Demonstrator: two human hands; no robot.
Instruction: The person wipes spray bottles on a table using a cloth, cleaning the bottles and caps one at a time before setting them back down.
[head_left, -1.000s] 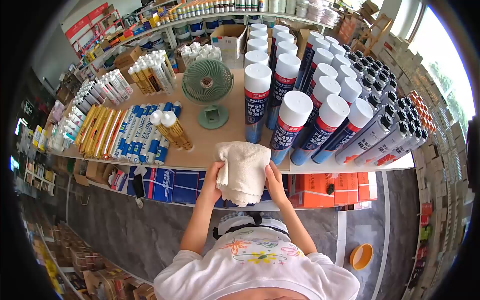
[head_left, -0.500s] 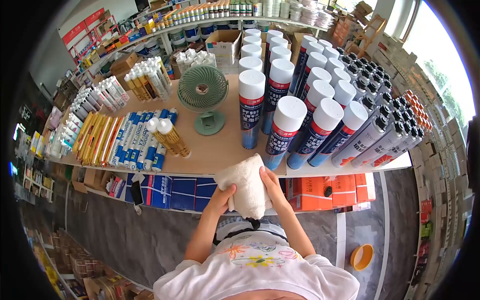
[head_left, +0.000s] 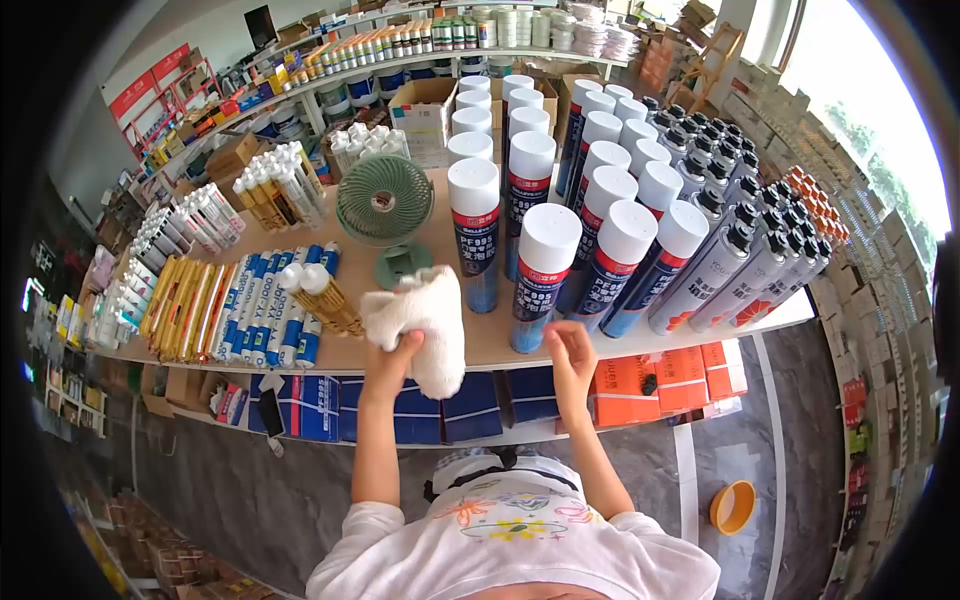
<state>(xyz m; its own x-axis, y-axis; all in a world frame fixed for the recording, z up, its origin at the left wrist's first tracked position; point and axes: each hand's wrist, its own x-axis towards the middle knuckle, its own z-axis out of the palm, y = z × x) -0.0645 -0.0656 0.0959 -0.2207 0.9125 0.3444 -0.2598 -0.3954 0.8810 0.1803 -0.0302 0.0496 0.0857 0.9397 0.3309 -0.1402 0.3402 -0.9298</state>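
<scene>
A folded off-white towel [head_left: 437, 335] is gripped in my left hand [head_left: 388, 368], raised over the front edge of the table [head_left: 486, 338]. My thumb presses on its near side, and part of the towel flops to the left. My right hand [head_left: 572, 365] holds nothing, its fingers loosely bent and apart. It hovers at the table's edge, close to the base of the front white-capped spray foam can [head_left: 546, 280]. More cans of this kind stand upright in rows behind. A green desk fan [head_left: 386, 205] stands just beyond the towel.
Silver spray cans [head_left: 705, 275] with black tops crowd the table's right end. Blue-white tubes [head_left: 262, 305], gold tubes [head_left: 180, 310] and cartridges [head_left: 280, 185] fill the left. Underneath are blue boxes [head_left: 470, 405] and orange boxes [head_left: 627, 385]. A yellow basin [head_left: 733, 507] sits on the floor.
My right hand has let go of the towel and moved right, towards the front can. My left hand has carried the towel left and up. The view has shifted slightly.
</scene>
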